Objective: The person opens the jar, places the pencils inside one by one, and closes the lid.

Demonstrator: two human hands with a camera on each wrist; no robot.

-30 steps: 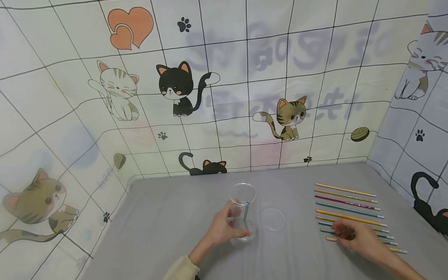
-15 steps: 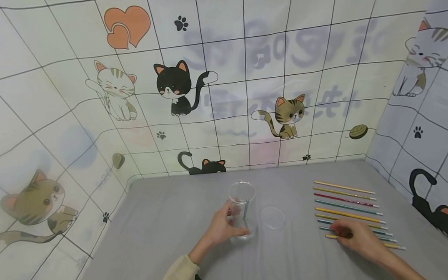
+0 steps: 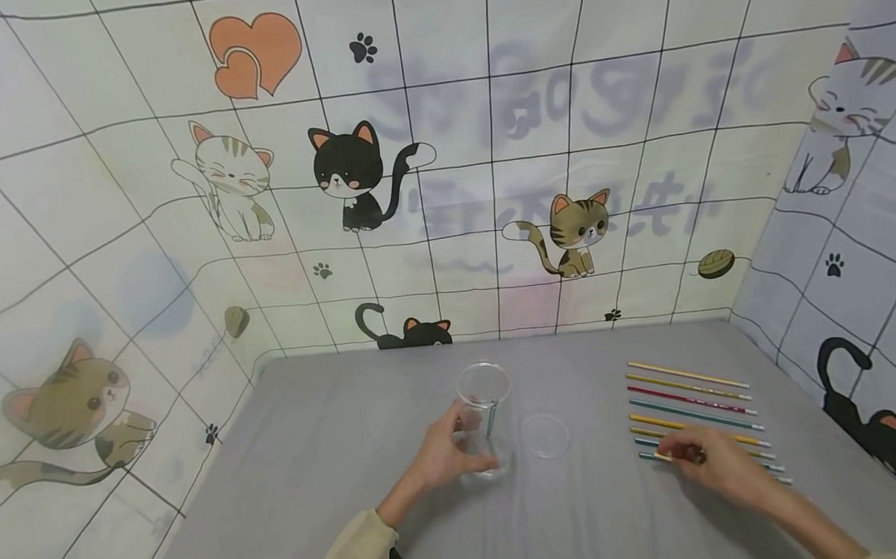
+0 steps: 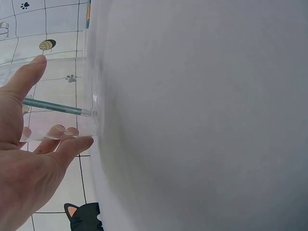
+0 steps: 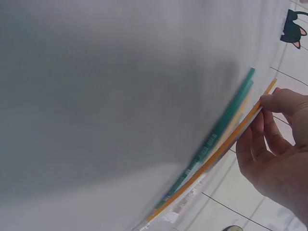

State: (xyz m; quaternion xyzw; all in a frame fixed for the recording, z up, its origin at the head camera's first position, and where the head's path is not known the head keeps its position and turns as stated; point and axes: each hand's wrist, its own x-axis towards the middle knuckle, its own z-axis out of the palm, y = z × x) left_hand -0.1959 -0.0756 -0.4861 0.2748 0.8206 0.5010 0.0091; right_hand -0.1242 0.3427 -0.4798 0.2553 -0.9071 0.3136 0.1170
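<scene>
My left hand (image 3: 442, 456) grips a clear cylindrical cup (image 3: 504, 434), which stands upright on the grey table. One teal pencil (image 4: 55, 106) leans inside the cup, its eraser end down at the base. Over at the right, my right hand (image 3: 719, 465) pinches a yellow pencil (image 5: 202, 168) near one end between thumb and fingertips. In the right wrist view this pencil slants above teal pencils (image 5: 226, 118) lying on the cloth. A row of several pencils, among them a red one (image 3: 689, 400), lies behind and beneath the right hand.
A thin clear round disc, like a lid (image 3: 546, 436), lies flat just right of the cup. Grey cloth (image 3: 335, 451) covers the table. Cat-printed white sheeting (image 3: 459, 187) stands along the back and both sides.
The right hand has taken hold of the nearest yellow pencil and lifted it from its place at the front of the row. The left hand and the cup have stayed put.
</scene>
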